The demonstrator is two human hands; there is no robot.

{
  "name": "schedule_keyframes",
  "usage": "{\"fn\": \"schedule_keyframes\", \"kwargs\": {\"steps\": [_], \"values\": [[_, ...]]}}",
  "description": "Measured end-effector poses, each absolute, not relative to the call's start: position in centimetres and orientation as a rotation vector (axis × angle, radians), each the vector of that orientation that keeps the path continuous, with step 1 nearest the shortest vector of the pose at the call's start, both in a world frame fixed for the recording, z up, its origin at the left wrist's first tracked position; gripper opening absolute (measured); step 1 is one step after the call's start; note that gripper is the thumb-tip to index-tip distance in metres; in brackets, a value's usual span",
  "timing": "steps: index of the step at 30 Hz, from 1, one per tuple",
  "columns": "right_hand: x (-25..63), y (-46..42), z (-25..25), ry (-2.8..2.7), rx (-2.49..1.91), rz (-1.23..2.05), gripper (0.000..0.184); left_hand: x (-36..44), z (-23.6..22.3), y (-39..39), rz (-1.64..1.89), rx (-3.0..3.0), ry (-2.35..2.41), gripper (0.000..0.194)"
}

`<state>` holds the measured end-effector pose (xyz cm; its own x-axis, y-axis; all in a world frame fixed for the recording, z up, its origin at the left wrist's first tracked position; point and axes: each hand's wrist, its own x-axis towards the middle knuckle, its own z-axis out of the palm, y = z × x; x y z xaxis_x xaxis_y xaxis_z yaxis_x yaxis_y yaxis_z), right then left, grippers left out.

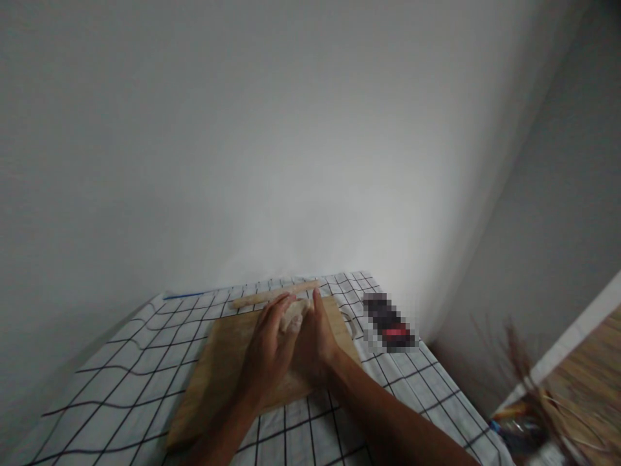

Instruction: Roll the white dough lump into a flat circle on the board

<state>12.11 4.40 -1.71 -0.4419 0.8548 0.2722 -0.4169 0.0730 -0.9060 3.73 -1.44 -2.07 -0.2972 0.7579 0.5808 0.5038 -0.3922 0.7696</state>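
Observation:
A pale lump of dough (295, 314) sits between my two hands over a wooden board (228, 336). My left hand (274, 336) curves round the dough's left and near side, with the thumb lying across its front and the fingers over its far side. On the right, my right hand (321, 330) stands on edge, its fingers stretched straight and its palm facing the dough. Whether that palm presses on the dough I cannot tell. Part of the dough is hidden by my left fingers and thumb.
Behind the board lies a wooden rolling pin (272, 296). A thin blue item (183, 296) is at the far left. To the right, a dark blurred-out object (388, 320) rests on the checked tablecloth (140, 382). A white wall (291, 162) rises behind the table.

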Motion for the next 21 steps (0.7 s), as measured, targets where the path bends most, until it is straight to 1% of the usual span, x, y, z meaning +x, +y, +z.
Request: {"fn": "schedule_keyframes", "kwargs": {"steps": [1,3,5,6,8,10,12,14,17,18,21], "values": [[12.3,4.2,-1.5,-1.287,-0.431,1.71,0.086,3.5,-2.1,-1.3,1.721,1.725,1.621,0.042],[12.5,3.6,-1.1,-1.237,-0.338,1.916,0.087,2.8,-1.8,-1.3,1.7,1.668,1.691,0.048],[12.4,3.2,-0.9,-1.273,-0.272,2.009,0.087,1.7,-1.0,-1.4,1.745,1.541,1.771,0.049],[12.4,3.0,-0.8,-1.313,-0.25,2.041,0.086,1.1,-0.4,-1.6,1.765,1.471,1.804,0.046],[12.2,2.9,-1.0,-1.368,-0.247,2.046,0.079,0.0,0.5,-1.8,1.774,1.373,1.829,0.042],[12.1,3.2,-1.2,-1.39,-0.325,1.943,0.065,-0.8,0.9,-1.9,1.784,1.279,1.773,0.036],[12.2,3.7,-1.6,-1.396,-0.436,1.747,0.05,-1.3,0.6,-1.7,1.849,1.11,1.604,0.029],[12.5,4.4,-1.8,-1.418,-0.523,1.555,0.041,-1.4,0.1,-1.4,1.869,0.937,1.43,0.03],[13.1,5.0,-2.1,-1.515,-0.592,1.294,0.033,-0.9,-0.2,-1.1,1.768,0.799,1.327,0.041],[13.3,5.1,-2.1,-1.564,-0.591,1.213,0.03,-0.6,-0.1,-1.1,1.736,0.753,1.297,0.041],[13.5,4.7,-2.0,-1.679,-0.517,1.08,0.025,0.6,0.7,-1.3,1.638,0.614,1.086,0.029]]}}
